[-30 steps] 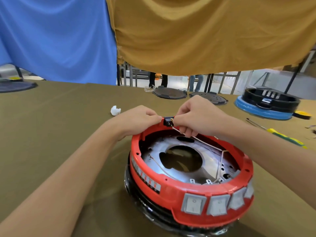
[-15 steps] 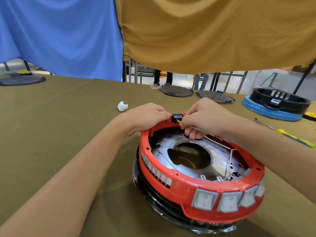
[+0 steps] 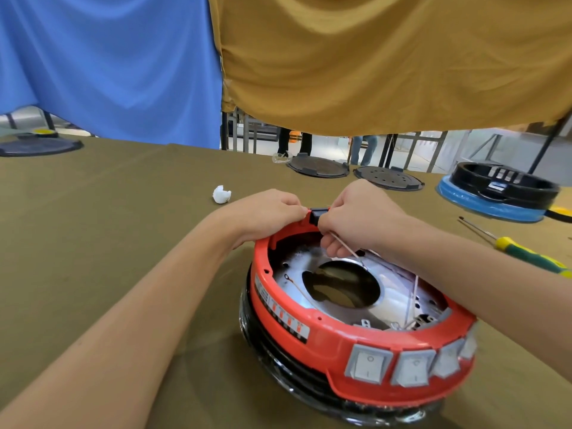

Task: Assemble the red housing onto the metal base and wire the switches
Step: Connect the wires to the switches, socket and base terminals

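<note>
The red housing (image 3: 346,342) sits on a round metal base (image 3: 390,308) with a large centre hole. Several grey rocker switches (image 3: 368,366) line its near side. A small black part (image 3: 318,214) sits at the housing's far rim. My left hand (image 3: 266,213) grips the far rim just left of that part. My right hand (image 3: 356,221) has its fingers curled at the black part and pinches a thin pale wire (image 3: 346,250), which runs down across the base toward the switches. Another loose wire (image 3: 297,284) lies on the base at the left.
A crumpled white scrap (image 3: 221,194) lies beyond my left hand. A green and yellow screwdriver (image 3: 523,250) lies at the right. A black ring on a blue base (image 3: 498,193) stands at the far right; two dark round lids (image 3: 318,166) lie at the table's far edge.
The view has shifted, so the housing sits further right and lower in frame. Both hands stay at the far rim; the right hand's fingers have worked the wire slightly.
</note>
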Action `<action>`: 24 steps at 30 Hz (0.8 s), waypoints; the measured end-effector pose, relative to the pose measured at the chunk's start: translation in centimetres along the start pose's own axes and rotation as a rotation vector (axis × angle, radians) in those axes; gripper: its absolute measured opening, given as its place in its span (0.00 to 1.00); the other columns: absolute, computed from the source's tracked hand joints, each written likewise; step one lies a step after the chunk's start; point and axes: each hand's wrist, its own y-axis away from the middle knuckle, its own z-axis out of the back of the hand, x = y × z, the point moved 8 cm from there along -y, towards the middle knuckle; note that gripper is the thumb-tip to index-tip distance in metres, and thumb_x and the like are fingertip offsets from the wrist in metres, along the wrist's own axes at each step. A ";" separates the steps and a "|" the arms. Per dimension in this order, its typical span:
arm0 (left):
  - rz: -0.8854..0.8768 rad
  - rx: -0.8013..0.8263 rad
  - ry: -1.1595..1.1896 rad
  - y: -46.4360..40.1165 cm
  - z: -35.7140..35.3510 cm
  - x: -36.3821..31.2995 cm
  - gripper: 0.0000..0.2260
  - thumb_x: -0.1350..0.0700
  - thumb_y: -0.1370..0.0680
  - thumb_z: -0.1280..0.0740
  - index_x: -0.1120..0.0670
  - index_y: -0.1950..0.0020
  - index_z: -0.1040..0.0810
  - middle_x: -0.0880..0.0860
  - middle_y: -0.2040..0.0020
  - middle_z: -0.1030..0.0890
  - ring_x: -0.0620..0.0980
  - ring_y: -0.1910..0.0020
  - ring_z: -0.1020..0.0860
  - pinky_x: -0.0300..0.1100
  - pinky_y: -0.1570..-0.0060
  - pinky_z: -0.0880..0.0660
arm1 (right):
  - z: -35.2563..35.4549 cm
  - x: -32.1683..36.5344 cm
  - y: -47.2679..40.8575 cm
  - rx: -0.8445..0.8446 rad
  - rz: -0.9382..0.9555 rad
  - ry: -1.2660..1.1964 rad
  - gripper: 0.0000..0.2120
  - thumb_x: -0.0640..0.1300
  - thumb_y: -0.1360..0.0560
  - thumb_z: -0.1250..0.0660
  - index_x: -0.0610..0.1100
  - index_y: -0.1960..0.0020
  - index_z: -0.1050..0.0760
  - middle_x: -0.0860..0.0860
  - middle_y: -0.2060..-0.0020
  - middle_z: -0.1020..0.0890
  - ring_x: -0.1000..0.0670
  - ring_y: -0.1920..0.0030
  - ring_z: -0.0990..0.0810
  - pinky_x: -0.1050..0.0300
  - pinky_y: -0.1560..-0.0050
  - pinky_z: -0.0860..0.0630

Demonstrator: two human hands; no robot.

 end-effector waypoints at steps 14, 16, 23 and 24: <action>-0.013 -0.015 -0.006 0.1 0.1 -0.2 0.14 0.49 0.17 0.39 0.57 0.50 0.20 0.60 0.51 0.18 0.52 0.57 0.23 0.52 0.48 0.23 | -0.1 0.6 0.1 -0.124 0.075 0.174 0.09 0.33 0.28 0.39 0.34 0.59 0.21 0.44 0.73 0.17 0.47 0.71 0.15 0.48 0.61 0.15; -0.010 -0.012 -0.010 0.1 0.0 -0.2 0.14 0.49 0.17 0.39 0.57 0.49 0.20 0.60 0.50 0.17 0.52 0.57 0.23 0.53 0.47 0.23 | 0.1 0.6 0.1 -0.109 0.084 0.203 0.09 0.34 0.26 0.39 0.34 0.59 0.20 0.45 0.73 0.16 0.47 0.70 0.15 0.49 0.61 0.15; -0.003 -0.008 -0.004 0.2 0.1 -0.2 0.15 0.48 0.17 0.40 0.58 0.48 0.20 0.61 0.47 0.18 0.52 0.57 0.24 0.53 0.46 0.23 | -0.3 3.4 1.3 -0.233 0.329 0.658 0.09 0.39 0.27 0.36 0.41 0.66 0.28 0.47 0.73 0.26 0.44 0.69 0.26 0.58 0.72 0.32; -0.003 -0.008 -0.006 0.2 0.1 -0.2 0.15 0.49 0.17 0.40 0.59 0.48 0.20 0.61 0.47 0.18 0.52 0.56 0.24 0.53 0.45 0.23 | -0.6 3.8 1.5 -0.235 0.355 0.737 0.12 0.39 0.27 0.36 0.43 0.68 0.32 0.48 0.73 0.30 0.46 0.71 0.30 0.58 0.73 0.38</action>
